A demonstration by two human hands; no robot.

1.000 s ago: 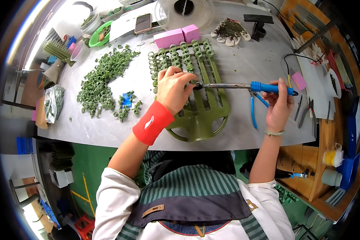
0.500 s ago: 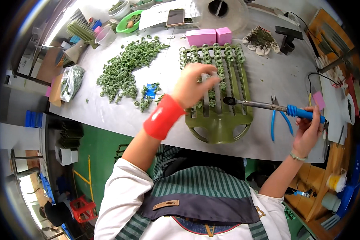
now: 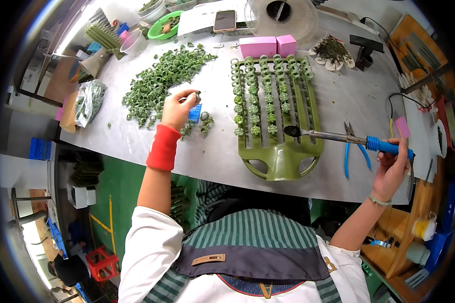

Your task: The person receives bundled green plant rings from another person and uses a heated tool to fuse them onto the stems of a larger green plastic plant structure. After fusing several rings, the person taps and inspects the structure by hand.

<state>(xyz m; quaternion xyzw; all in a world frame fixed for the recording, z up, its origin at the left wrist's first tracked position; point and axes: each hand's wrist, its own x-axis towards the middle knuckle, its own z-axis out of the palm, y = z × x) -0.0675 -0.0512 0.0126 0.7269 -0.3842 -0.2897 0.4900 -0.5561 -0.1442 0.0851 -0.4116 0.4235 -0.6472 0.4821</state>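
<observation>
My left hand [image 3: 177, 109], with a red wristband, is pinched beside a pile of small dark-green ring-like pieces [image 3: 164, 76]. A small green piece [image 3: 198, 94] shows at its fingertips. A few more green pieces [image 3: 205, 122] lie by a blue card [image 3: 194, 113] near that hand. My right hand [image 3: 392, 169] is wrapped round the blue handle of a soldering iron [image 3: 346, 137]. The iron's dark spoon-shaped tip rests over an olive-green comb-shaped frame [image 3: 281, 156]. Green flower-topped rings [image 3: 253, 98] stand in rows along its bars, with the right-hand bars filled only at the far end.
Blue-handled pliers [image 3: 348, 151] lie right of the frame. Behind it are pink blocks [image 3: 257, 47], a phone [image 3: 225, 20], a clear round cover [image 3: 308, 20] and soiled gloves [image 3: 332, 53]. A green bowl [image 3: 155, 33] and a plastic bag [image 3: 91, 103] sit to the left.
My left hand has moved left from over the frame to beside the pile of pieces, uncovering the frame's rows. The right hand still holds the iron in nearly the same place.
</observation>
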